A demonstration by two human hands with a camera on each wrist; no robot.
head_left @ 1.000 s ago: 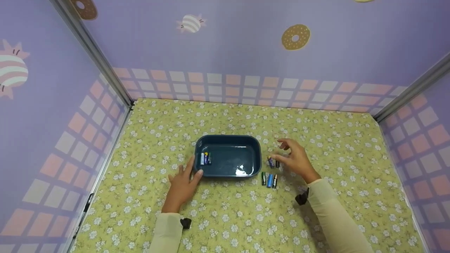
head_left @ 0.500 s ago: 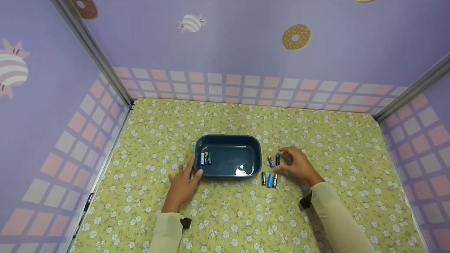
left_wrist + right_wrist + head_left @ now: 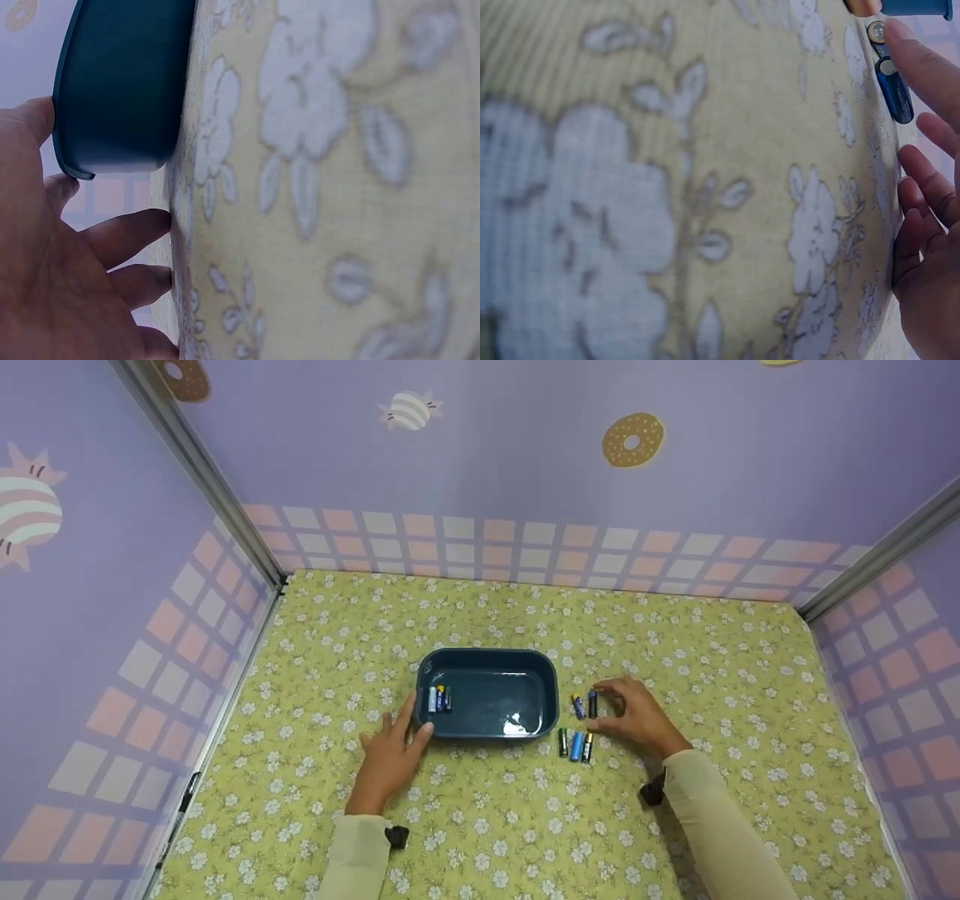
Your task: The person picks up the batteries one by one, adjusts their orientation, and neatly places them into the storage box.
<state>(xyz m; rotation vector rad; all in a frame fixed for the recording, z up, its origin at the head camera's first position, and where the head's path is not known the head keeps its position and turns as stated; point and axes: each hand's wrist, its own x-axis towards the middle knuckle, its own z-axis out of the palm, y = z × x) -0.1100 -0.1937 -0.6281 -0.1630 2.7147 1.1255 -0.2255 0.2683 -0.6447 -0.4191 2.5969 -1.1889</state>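
Note:
My left hand [image 3: 390, 765] rests against the near left corner of a dark teal plastic bin [image 3: 487, 733], thumb at the rim and fingers spread along its outer side. In the left wrist view the thumb touches the bin's edge [image 3: 64, 135]. Inside, three batteries [image 3: 440, 699] lie side by side at the left end. My right hand [image 3: 637, 718] is beside a black battery [image 3: 592, 705] on the cloth, its thumb and index finger parted near the two ends. Just left of that lies a blue battery with a yellow end [image 3: 578, 706].
Nearer the person lie a green battery [image 3: 563, 742], a light blue battery [image 3: 576, 746] and a black battery with a gold end [image 3: 587, 748]. Yellow floral cloth [image 3: 480, 825] covers the tabletop, with purple panels [image 3: 510, 457] behind and at both sides.
My right hand has drawn back slightly from the yellow-ended battery, and its thumb and index finger have come down around the black battery. The left hand and bin have stayed put.

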